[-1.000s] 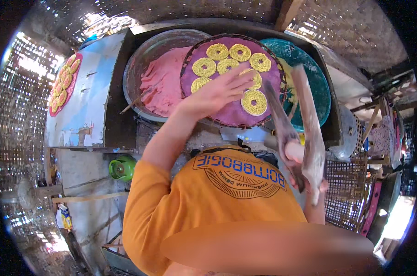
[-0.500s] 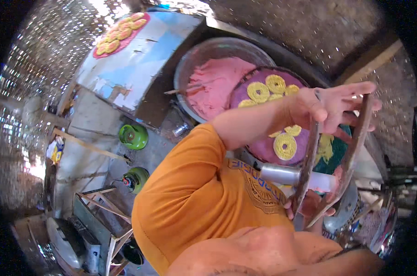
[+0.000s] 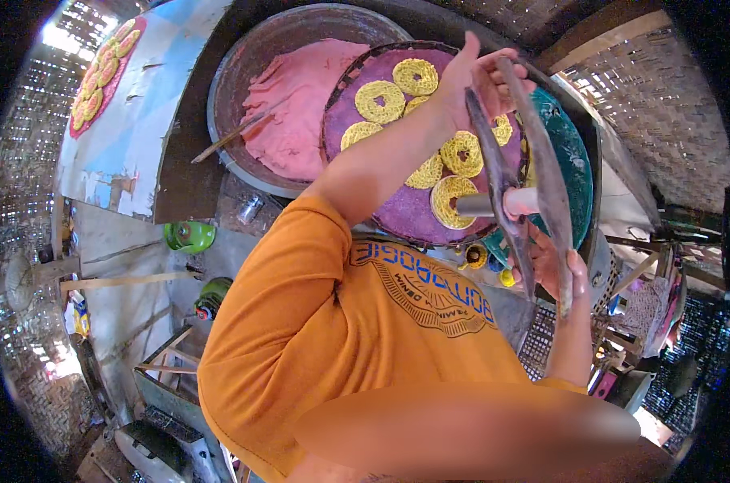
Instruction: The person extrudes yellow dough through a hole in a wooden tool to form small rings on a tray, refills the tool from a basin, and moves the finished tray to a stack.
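A dough press (image 3: 545, 161) hangs over the right part of a round tray. It has two long dark wooden bars, a grey metal tube (image 3: 476, 206) and a pale pinkish plunger (image 3: 523, 201) between the bars. My left hand (image 3: 494, 87) is on the upper bar ends, fingers hooked over the outer bar. At the lower ends, my right hand (image 3: 552, 262) grips both bars. Beneath is the tray (image 3: 401, 211) with a purple surface, bearing several yellow rings of strand-like dough (image 3: 461, 154). The tube's end sits over one ring near the tray's lower edge.
A large grey basin (image 3: 222, 133) of pink dough (image 3: 288, 121) stands left of the tray, a wooden stick (image 3: 236, 137) in it. A green basin (image 3: 573, 157) lies to the right. Green gas cylinders (image 3: 189, 237) stand at left, below a table (image 3: 152, 80) with a plate of yellow rings.
The view has shifted, bringing the tray and chest more into sight. The press now hangs over the tray, and the plunger length between the bars looks shorter. Both hands stay on it.
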{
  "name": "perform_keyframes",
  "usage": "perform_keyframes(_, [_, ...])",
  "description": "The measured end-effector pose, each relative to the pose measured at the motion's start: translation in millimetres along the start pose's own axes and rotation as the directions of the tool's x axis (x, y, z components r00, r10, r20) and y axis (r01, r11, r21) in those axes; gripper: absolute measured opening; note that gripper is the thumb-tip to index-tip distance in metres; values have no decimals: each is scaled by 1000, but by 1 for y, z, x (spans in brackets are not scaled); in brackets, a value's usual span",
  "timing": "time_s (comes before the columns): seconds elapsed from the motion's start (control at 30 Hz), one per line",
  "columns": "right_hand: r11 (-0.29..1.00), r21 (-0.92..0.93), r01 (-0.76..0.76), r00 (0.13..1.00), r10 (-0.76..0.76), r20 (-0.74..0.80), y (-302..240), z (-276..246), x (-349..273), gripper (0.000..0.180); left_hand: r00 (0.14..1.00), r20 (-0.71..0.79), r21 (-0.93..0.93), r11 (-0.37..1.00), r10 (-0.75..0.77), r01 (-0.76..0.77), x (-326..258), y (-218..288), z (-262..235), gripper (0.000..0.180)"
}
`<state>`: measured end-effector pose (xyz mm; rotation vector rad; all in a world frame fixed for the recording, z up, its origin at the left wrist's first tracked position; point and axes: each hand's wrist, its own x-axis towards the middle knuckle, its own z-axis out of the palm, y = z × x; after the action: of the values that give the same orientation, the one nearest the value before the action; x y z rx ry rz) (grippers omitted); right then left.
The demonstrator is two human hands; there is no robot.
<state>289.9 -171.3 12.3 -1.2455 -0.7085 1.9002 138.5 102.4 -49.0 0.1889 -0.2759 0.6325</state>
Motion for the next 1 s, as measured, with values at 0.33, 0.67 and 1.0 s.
perform_keyframes(0.33, [982,-162,-93,986,67,-154,-14,16,13,93,994,73,-2,997,83,-83,-17,18,-13,50])
perform_keyframes(0.67, [971,-227,-80,965,18,-263,-21,21,11,90,979,202,-162,987,21,12,-7,16,-14,57])
perform_keyframes(1.0, [991,-130,-38,995,26,-96,-29,27,51,91,972,229,-13,998,56,-55,-4,67,22,49])
